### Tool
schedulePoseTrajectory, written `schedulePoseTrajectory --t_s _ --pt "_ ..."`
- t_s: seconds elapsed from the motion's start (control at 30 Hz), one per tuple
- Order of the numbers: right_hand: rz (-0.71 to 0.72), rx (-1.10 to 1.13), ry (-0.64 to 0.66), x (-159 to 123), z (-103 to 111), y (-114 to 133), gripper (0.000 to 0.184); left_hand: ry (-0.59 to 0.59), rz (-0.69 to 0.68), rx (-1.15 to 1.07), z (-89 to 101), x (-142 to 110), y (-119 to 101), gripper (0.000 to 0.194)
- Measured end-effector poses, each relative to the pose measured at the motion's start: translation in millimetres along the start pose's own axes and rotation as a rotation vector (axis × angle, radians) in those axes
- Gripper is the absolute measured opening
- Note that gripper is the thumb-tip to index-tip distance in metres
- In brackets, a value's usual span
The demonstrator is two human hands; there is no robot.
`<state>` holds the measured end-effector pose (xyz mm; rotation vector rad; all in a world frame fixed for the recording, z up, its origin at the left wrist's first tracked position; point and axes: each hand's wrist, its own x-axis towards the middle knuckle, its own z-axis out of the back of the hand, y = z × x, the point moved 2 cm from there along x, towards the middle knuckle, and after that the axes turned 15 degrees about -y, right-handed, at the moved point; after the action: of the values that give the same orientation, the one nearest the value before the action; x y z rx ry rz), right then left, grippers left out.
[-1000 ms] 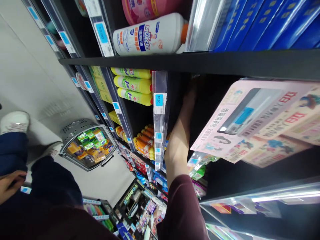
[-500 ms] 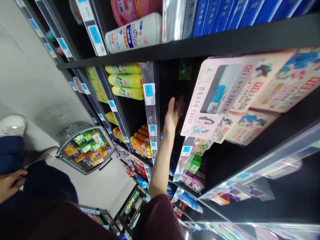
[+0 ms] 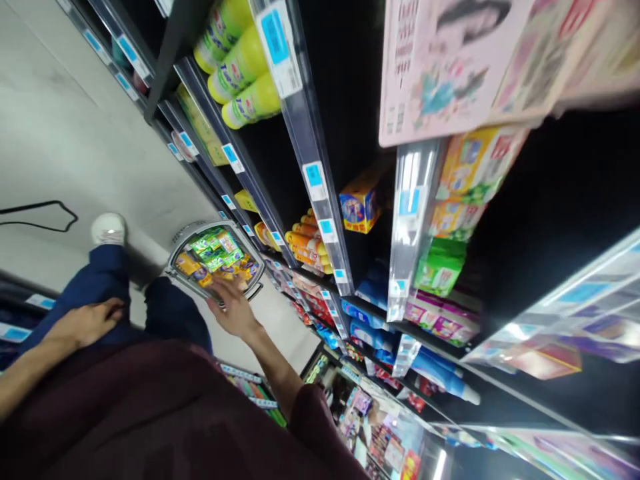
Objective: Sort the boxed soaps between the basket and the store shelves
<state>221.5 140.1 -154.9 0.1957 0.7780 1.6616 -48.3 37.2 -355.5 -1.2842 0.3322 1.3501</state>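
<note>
My right hand [image 3: 233, 308] reaches down to the near edge of a grey shopping basket [image 3: 173, 263] on the floor. Its fingers are stretched out and apart over the rim, with nothing seen in them. Inside the basket lie green packs [image 3: 217, 248] and orange-yellow packs [image 3: 193, 268]. My left hand [image 3: 87, 325] rests by my thigh, its fingers loosely curled together, and no object shows in it. Whatever may be under its palm is hidden.
Black shelves rise on the right, with yellow bottles [image 3: 253, 100], orange bottles [image 3: 307, 241], an orange-blue box [image 3: 359, 208] and a green pack [image 3: 441, 267]. A pink display card [image 3: 450, 73] juts from one shelf. A black wire loop [image 3: 67, 217] lies at the left.
My right hand has come out of the shelf and down to the basket. The view has shifted, and an orange-blue box now shows on the shelf.
</note>
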Motion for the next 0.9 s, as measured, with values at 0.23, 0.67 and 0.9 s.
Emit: schedulePoseTrajectory --t_s 0.23,0.67,0.9 --pt "-0.282 0.045 0.377 -144.5 -68.9 -105.8 0.027 0.014 0.047 0.229 -33.0 -17.7 -78.1 0.048" --pt "-0.879 0.309 -0.151 -246.0 -32.7 -275.5 0.023 -0.045 -0.032 0.495 -100.1 -37.8 -166.7 0.043" --pt "-1.012 0.443 -0.092 -238.3 -91.5 -287.9 0.018 0.020 -0.073 0.510 -120.5 -45.1 -170.6 0.040"
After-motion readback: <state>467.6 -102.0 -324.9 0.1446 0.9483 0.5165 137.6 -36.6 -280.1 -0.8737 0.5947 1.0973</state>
